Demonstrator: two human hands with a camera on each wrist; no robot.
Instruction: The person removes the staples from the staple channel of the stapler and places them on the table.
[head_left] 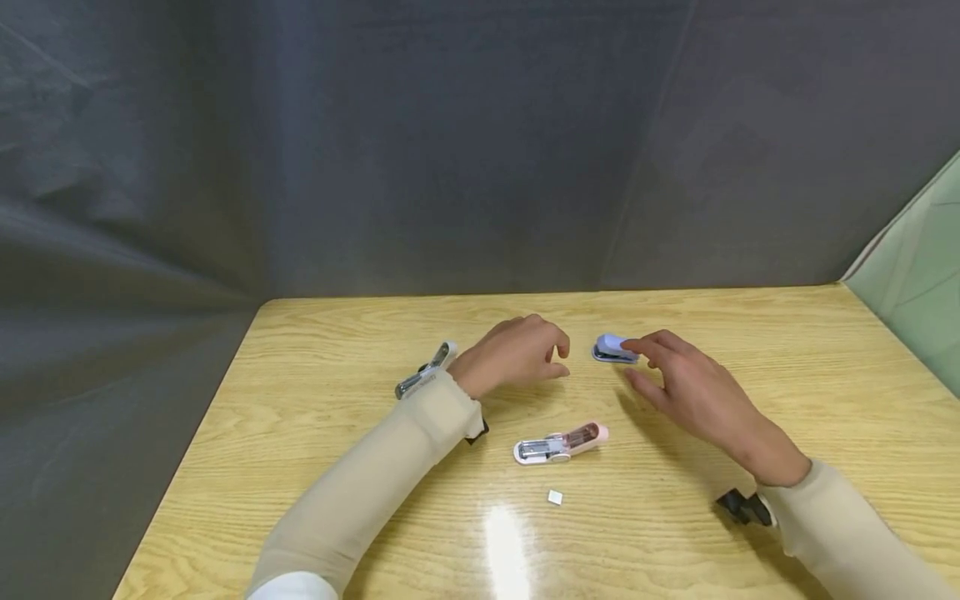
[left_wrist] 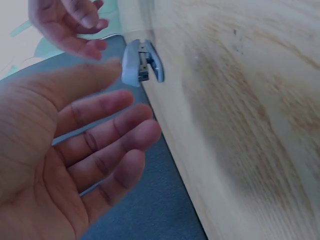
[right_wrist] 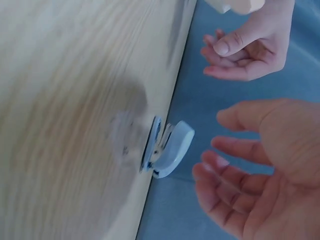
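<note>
A small light-blue stapler [head_left: 610, 344] stands near the table's far side, its top arm raised a little from its base. My right hand [head_left: 693, 390] hovers just right of it, with loosely bent fingers. In the right wrist view a gap shows between those fingers [right_wrist: 222, 172] and the stapler [right_wrist: 176, 150]. Left of the stapler, my left hand [head_left: 516, 354] hangs above the table with nothing in it. Its fingers [left_wrist: 112, 122] are relaxed and spread in the left wrist view. A pink-and-white stapler [head_left: 558, 444] lies swung open nearer to me.
Another stapler [head_left: 426, 372], whitish and swung open, lies beside my left wrist, partly hidden by the sleeve. A small white square piece [head_left: 555, 497] sits in front of the pink stapler. Dark sheeting [head_left: 465, 167] hangs behind the wooden table [head_left: 315, 467].
</note>
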